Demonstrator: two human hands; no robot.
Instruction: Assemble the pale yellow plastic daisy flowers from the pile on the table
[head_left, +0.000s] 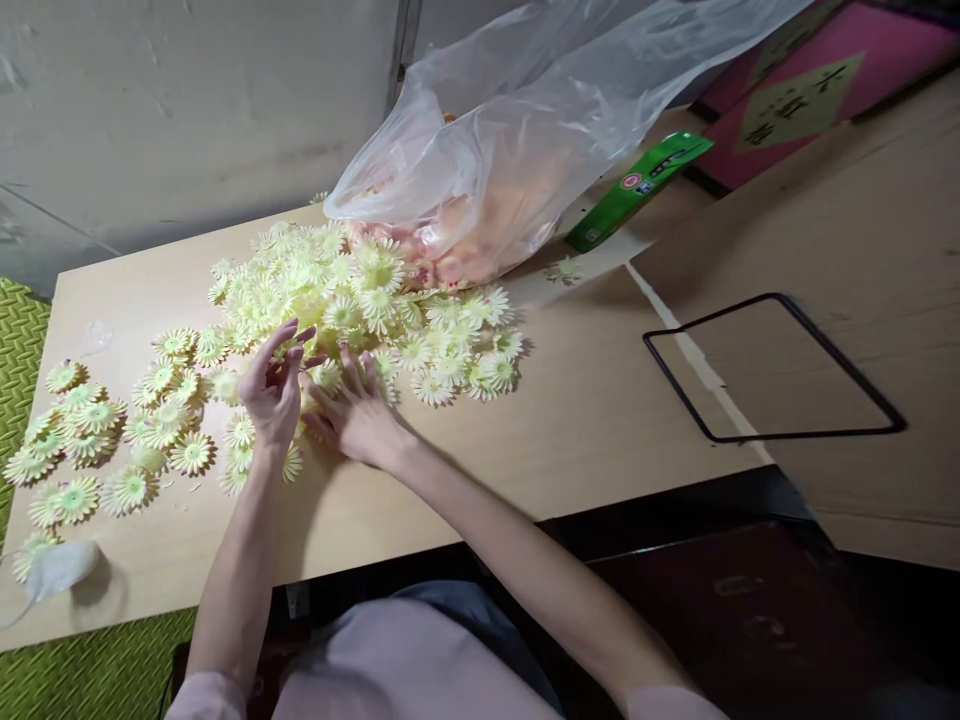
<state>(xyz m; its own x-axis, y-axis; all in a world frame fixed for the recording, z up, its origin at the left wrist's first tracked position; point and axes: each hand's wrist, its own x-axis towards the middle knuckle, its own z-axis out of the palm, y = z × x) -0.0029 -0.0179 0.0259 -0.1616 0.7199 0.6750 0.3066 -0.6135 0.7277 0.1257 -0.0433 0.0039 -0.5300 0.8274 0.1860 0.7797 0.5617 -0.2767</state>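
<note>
Many pale yellow-green artificial flower heads [277, 270] lie heaped on a light wood table. My left hand [271, 395] is raised at the front of the heap, fingers bent and apart. Pale yellow shows behind its fingers; I see nothing clearly held. Low over the table, my right hand [360, 415] stretches its spread fingers onto the flower heads beside my left hand. Part of a flower head [327, 376] shows between the two hands. Looser groups of flower heads [90, 415] lie to the left.
A clear plastic bag [517, 170] with pinkish-orange contents stands behind the heap. Right of it are a green packet [637, 190] and a pink box [817, 90]. A black wire frame [806, 436] lies on cardboard [847, 270]. A white rounded object [64, 568] sits at the table's left front.
</note>
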